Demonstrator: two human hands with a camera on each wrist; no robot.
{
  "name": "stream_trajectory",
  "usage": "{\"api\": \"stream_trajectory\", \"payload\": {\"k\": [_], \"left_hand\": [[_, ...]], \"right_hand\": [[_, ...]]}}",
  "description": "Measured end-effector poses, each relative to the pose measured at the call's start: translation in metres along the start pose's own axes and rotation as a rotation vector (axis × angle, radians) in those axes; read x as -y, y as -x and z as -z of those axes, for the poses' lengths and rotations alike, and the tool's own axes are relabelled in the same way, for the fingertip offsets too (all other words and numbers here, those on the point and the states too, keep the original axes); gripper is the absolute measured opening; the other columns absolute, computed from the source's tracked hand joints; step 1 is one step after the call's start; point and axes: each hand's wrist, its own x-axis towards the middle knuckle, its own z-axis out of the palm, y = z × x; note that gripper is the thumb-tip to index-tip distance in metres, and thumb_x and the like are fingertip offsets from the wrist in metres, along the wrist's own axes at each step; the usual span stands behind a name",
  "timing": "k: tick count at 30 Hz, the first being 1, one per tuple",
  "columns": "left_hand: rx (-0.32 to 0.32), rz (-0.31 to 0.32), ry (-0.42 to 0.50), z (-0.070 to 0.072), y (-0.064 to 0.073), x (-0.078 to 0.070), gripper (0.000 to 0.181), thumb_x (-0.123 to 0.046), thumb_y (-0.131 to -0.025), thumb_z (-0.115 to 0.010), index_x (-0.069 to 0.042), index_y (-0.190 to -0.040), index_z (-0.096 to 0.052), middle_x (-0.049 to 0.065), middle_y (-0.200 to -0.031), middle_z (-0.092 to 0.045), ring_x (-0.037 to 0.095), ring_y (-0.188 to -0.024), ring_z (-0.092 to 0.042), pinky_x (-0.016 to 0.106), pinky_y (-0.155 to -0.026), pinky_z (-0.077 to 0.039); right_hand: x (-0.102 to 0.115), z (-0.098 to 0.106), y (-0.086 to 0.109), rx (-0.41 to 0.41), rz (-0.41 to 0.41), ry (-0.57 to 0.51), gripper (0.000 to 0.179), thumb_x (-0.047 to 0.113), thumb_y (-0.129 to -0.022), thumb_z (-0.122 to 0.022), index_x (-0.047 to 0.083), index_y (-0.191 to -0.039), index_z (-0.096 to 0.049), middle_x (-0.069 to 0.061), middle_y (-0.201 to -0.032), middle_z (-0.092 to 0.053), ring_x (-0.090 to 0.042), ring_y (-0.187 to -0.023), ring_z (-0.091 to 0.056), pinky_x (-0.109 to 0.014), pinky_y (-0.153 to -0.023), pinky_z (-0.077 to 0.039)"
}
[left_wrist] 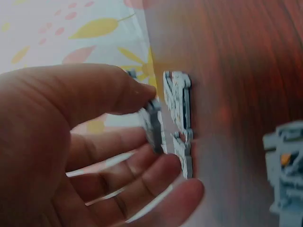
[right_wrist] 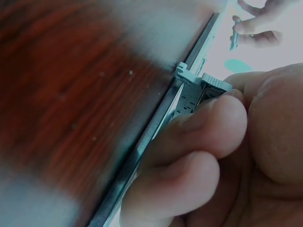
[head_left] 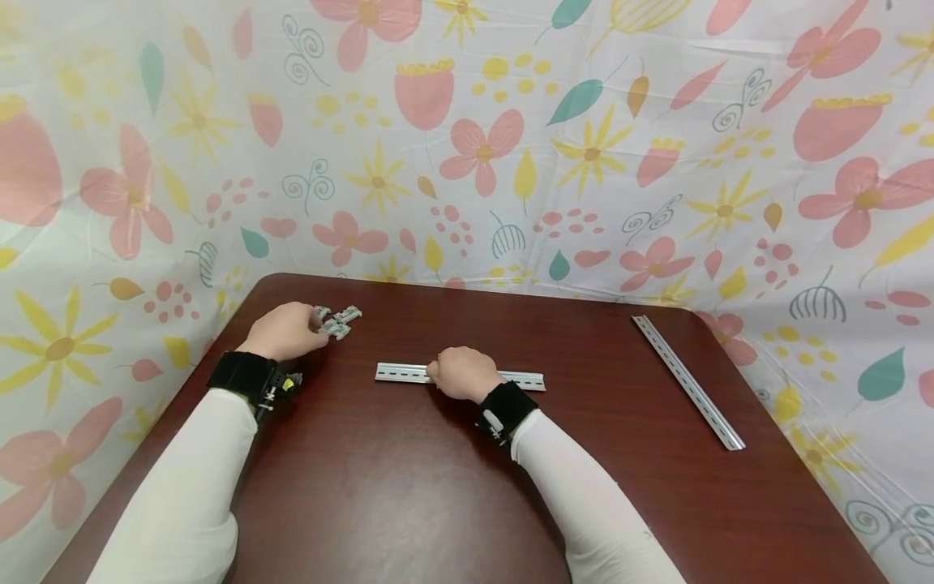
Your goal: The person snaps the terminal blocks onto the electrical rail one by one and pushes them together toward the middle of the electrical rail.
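At the table's far left, my left hand [head_left: 283, 331] pinches a small grey terminal block [left_wrist: 151, 124] between thumb and fingers. Several more grey terminal blocks [head_left: 350, 314] lie just beyond its fingertips. In the left wrist view, one loose terminal block [left_wrist: 288, 172] shows at the right edge, partly cut off. My right hand [head_left: 464, 373] is over the middle of a short slotted metal DIN rail [head_left: 403, 372]. Its curled fingers grip another grey terminal block [right_wrist: 189, 94], which sits against the rail. The fingers hide much of that block.
A longer slotted DIN rail [head_left: 689, 384] lies slantwise on the right of the dark red-brown table [head_left: 350, 487]. A flower-patterned cloth [head_left: 481, 227] hangs behind the table and along its sides. Both wrists wear black straps.
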Motion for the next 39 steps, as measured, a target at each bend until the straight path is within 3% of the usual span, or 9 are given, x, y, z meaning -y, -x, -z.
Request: {"api": "stream_trajectory", "payload": {"k": [3,6,12,15,20,27,39], "left_hand": [[-0.030,-0.039,-0.007,-0.005,-0.002,-0.005,0.038,-0.026,-0.098,-0.075,0.000,-0.125,-0.079,0.018,-0.120,-0.078,0.031,-0.098,-0.072,0.057,-0.084,-0.060],[-0.064,-0.069,-0.012,-0.009,-0.003,-0.010,0.037,-0.025,-0.097,-0.076,-0.001,-0.124,-0.081,0.017,-0.119,-0.077,0.030,-0.099,-0.071,0.055,-0.084,-0.061],[-0.105,-0.137,-0.040,-0.017,-0.002,-0.021,0.036,-0.026,-0.098,-0.075,-0.003,-0.126,-0.080,0.014,-0.118,-0.071,0.031,-0.102,-0.071,0.056,-0.086,-0.060],[-0.115,-0.173,-0.060,-0.023,-0.005,-0.026,0.032,-0.026,-0.098,-0.075,-0.006,-0.123,-0.082,0.010,-0.113,-0.070,0.027,-0.095,-0.070,0.053,-0.082,-0.061],[-0.127,-0.232,-0.091,-0.033,-0.007,-0.038,0.021,-0.026,-0.099,-0.076,-0.011,-0.112,-0.084,0.005,-0.102,-0.066,0.020,-0.083,-0.062,0.049,-0.076,-0.059],[-0.134,-0.293,-0.092,-0.043,-0.003,-0.058,0.024,-0.025,-0.100,-0.080,-0.009,-0.117,-0.083,0.004,-0.105,-0.066,0.015,-0.079,-0.062,0.039,-0.068,-0.055],[-0.157,-0.399,-0.121,-0.059,-0.003,-0.072,0.023,-0.026,-0.100,-0.081,-0.012,-0.119,-0.082,-0.001,-0.101,-0.061,0.010,-0.072,-0.056,0.032,-0.059,-0.048]], "right_hand": [[-0.002,0.000,-0.001,0.018,0.009,-0.024,0.055,0.030,-0.112,-0.045,0.021,-0.059,-0.050,0.004,-0.063,-0.039,-0.018,-0.063,-0.037,-0.039,-0.059,-0.037],[0.005,0.009,0.003,0.050,-0.009,-0.028,0.054,0.025,-0.112,-0.047,0.018,-0.060,-0.057,0.001,-0.063,-0.046,-0.019,-0.062,-0.042,-0.039,-0.062,-0.041],[0.003,0.007,0.004,0.015,0.008,-0.010,0.051,0.026,-0.113,-0.048,0.022,-0.066,-0.068,0.003,-0.069,-0.062,-0.017,-0.064,-0.057,-0.039,-0.066,-0.052],[0.000,0.004,0.005,-0.003,0.008,-0.014,0.052,0.030,-0.114,-0.048,0.022,-0.068,-0.070,0.002,-0.070,-0.065,-0.018,-0.066,-0.060,-0.038,-0.067,-0.053],[-0.010,-0.008,-0.004,-0.028,0.030,-0.022,0.052,0.030,-0.112,-0.047,0.022,-0.064,-0.065,0.002,-0.065,-0.060,-0.018,-0.062,-0.055,-0.038,-0.063,-0.049],[0.011,0.014,0.016,-0.042,-0.012,-0.050,0.057,0.028,-0.114,-0.052,0.020,-0.057,-0.056,0.004,-0.057,-0.048,-0.016,-0.056,-0.047,-0.033,-0.056,-0.042],[0.013,0.016,0.018,-0.109,-0.048,-0.041,0.065,0.050,-0.113,-0.062,0.019,-0.056,-0.056,0.007,-0.052,-0.043,-0.017,-0.053,-0.054,-0.033,-0.050,-0.039]]}}
